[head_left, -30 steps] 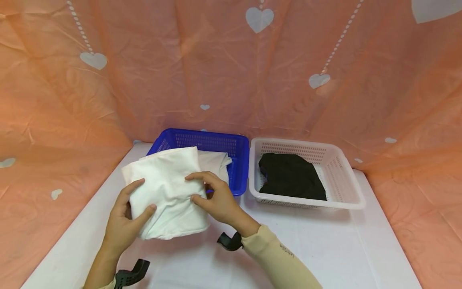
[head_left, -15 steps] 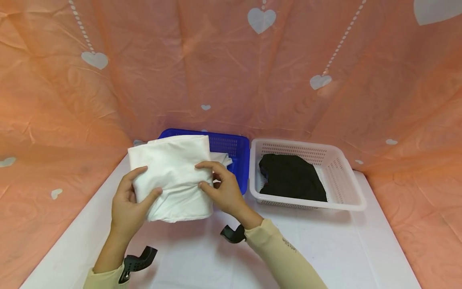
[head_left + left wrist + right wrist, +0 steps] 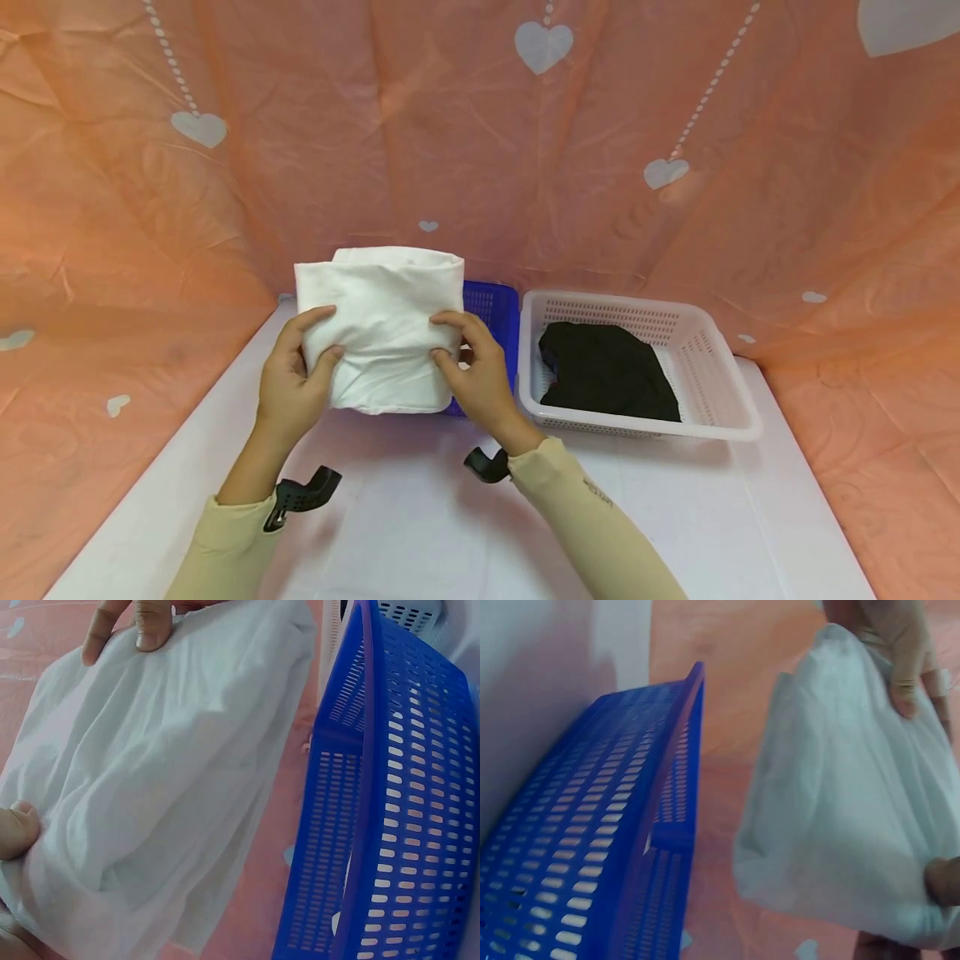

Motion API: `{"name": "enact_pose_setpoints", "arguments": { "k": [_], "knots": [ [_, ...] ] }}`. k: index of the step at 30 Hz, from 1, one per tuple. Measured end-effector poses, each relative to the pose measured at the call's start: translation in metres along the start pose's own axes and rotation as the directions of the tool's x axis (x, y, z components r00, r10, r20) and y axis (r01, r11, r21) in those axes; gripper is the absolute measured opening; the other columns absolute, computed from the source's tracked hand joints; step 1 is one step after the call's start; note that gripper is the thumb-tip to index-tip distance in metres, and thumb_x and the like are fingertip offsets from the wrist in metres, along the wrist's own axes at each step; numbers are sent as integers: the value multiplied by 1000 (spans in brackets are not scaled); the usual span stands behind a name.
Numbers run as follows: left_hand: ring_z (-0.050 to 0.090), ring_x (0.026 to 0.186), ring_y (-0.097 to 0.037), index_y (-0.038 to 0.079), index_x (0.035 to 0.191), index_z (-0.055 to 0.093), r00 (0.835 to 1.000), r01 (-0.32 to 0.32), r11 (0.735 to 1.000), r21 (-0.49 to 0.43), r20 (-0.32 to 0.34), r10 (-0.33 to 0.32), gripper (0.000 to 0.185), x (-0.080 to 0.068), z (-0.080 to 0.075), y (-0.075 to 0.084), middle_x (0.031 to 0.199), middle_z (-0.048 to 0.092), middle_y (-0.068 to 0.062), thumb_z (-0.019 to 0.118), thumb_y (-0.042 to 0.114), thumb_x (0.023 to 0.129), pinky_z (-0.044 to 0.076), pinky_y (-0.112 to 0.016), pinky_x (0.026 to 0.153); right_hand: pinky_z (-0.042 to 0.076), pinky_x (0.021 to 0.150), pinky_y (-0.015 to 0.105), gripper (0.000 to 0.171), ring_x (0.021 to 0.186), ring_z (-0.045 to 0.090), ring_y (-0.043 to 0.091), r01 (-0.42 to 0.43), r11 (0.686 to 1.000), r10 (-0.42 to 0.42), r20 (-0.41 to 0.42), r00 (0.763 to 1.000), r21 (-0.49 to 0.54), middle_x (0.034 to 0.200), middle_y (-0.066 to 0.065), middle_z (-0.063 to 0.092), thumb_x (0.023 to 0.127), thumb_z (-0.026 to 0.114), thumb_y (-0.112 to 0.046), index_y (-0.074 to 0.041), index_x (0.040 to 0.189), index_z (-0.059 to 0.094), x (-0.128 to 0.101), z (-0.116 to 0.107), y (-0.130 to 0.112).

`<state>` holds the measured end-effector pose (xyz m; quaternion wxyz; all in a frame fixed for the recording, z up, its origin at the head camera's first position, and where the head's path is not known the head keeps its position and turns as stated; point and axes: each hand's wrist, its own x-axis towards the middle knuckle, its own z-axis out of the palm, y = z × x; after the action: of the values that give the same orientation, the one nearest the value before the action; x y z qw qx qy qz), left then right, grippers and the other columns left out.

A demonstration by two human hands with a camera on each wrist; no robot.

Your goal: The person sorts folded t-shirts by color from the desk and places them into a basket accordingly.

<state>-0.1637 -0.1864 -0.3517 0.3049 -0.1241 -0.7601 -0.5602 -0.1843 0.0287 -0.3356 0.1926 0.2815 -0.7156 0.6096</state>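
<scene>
A folded white cloth (image 3: 381,327) is held up off the table in front of the blue basket (image 3: 492,312). My left hand (image 3: 294,383) grips its left edge, thumb on the near face. On the other side my right hand (image 3: 474,375) grips the right edge the same way. The left wrist view has the white cloth (image 3: 150,787) beside the blue basket's wall (image 3: 390,825). From the right wrist, the cloth (image 3: 847,802) hangs above the basket's rim (image 3: 682,750). What lies inside the blue basket is hidden by the cloth.
A white basket (image 3: 720,367) holding a folded black garment (image 3: 603,371) stands right of the blue one. White table (image 3: 712,517) surface spreads in front. An orange sheet with white hearts (image 3: 600,150) walls the back and both sides.
Both hands have lifted the white cloth up and away from me, from low over the table's front to upright before the blue basket, covering most of it.
</scene>
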Motion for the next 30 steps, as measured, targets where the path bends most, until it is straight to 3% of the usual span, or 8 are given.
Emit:
{"name": "enact_pose_setpoints", "arguments": {
  "k": [4, 9, 17, 23, 25, 28, 30],
  "knots": [
    [54, 103, -2, 0, 129, 55, 1000, -7, 1000, -15, 3, 7, 44, 11, 5, -4, 122, 56, 1, 60, -11, 87, 43, -11, 82, 52, 66, 27, 33, 83, 56, 30, 26, 1000, -26, -28, 999, 13, 116, 23, 59, 81, 62, 15, 4, 112, 60, 5, 1, 14],
    [53, 101, -1, 5, 128, 57, 1000, 16, 1000, 24, -6, -15, 43, 23, 12, -14, 125, 57, -5, 62, -7, 87, 42, -10, 81, 51, 66, 26, 37, 84, 56, 24, 37, 999, -36, -35, 999, 6, 121, 16, 58, 84, 63, 9, -5, 117, 60, 13, 4, 54],
    [52, 96, 1, 5, 127, 58, 996, 79, 996, 32, -44, -77, 44, 38, 29, -52, 124, 61, -16, 62, -9, 86, 39, -11, 80, 46, 64, 22, 43, 79, 46, 21, 1, 996, -2, -10, 1000, -85, 125, 12, 56, 85, 63, 5, -13, 124, 58, 19, 9, 86],
    [43, 74, -4, 14, 127, 60, 995, 99, 982, 162, -2, -100, 44, 42, 36, -80, 112, 63, -14, 64, -3, 86, 35, -20, 68, 45, 68, 24, 46, 77, 45, 16, -175, 975, 177, 7, 984, -141, 132, 8, 53, 87, 63, 2, -19, 127, 56, 19, 13, 103],
    [37, 65, -6, 16, 127, 59, 994, 102, 966, 239, 17, -109, 45, 43, 38, -89, 97, 60, -14, 64, 0, 86, 32, -24, 62, 45, 69, 24, 47, 77, 48, 16, -240, 959, 245, 14, 970, -150, 134, 7, 52, 87, 64, 2, -21, 127, 56, 18, 15, 109],
    [27, 55, -10, 18, 128, 58, 991, 99, 940, 327, 55, -124, 45, 43, 41, -99, 87, 55, -13, 64, 2, 87, 27, -29, 54, 45, 69, 25, 46, 78, 50, 17, -303, 939, 310, 21, 950, -162, 131, 8, 53, 86, 65, 1, -21, 126, 57, 18, 16, 117],
    [28, 55, -13, 18, 129, 57, 987, 96, 930, 355, 84, -134, 45, 44, 42, -103, 92, 59, -14, 64, 3, 88, 27, -31, 54, 44, 68, 25, 46, 77, 50, 18, -334, 927, 342, 22, 939, -169, 129, 9, 54, 86, 65, 1, -21, 126, 57, 18, 16, 121]
  ]
}}
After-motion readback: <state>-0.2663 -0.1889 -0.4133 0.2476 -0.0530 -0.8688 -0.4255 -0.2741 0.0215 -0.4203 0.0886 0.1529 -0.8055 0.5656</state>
